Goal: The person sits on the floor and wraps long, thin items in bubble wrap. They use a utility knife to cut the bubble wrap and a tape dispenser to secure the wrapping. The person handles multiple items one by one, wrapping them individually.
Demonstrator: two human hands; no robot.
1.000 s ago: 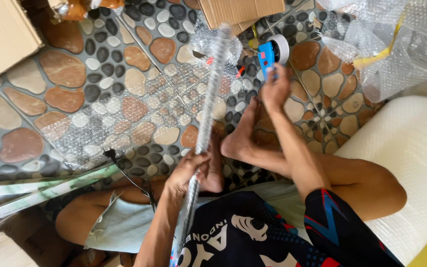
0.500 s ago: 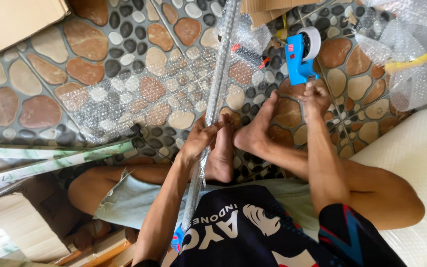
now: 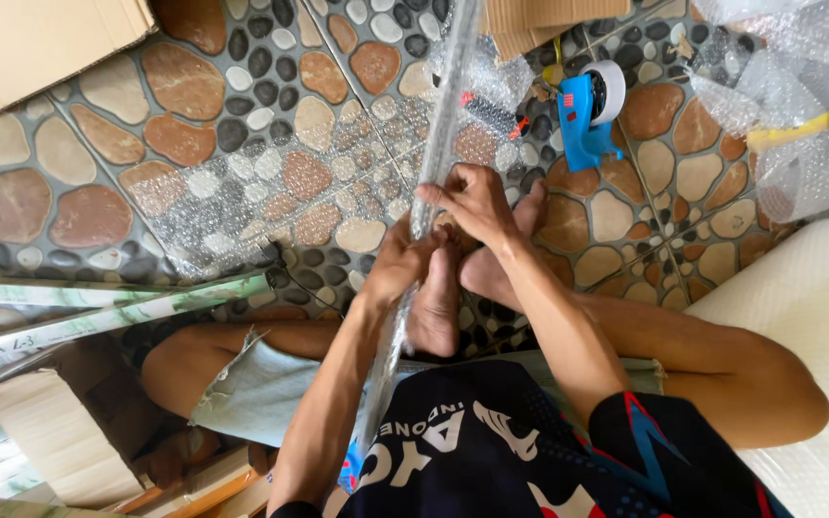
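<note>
Both hands grip a long bubble-wrapped rod (image 3: 431, 182) slanting over the lap: left hand (image 3: 403, 264) closed low on it, right hand (image 3: 477, 200) pinching higher. Bare feet (image 3: 453, 288) lie beneath. Blue tape dispenser (image 3: 587, 110) sits beyond; bubble wrap sheet (image 3: 271, 192) covers pebble-pattern floor (image 3: 98, 182); cardboard box (image 3: 40, 43) far left.
</note>
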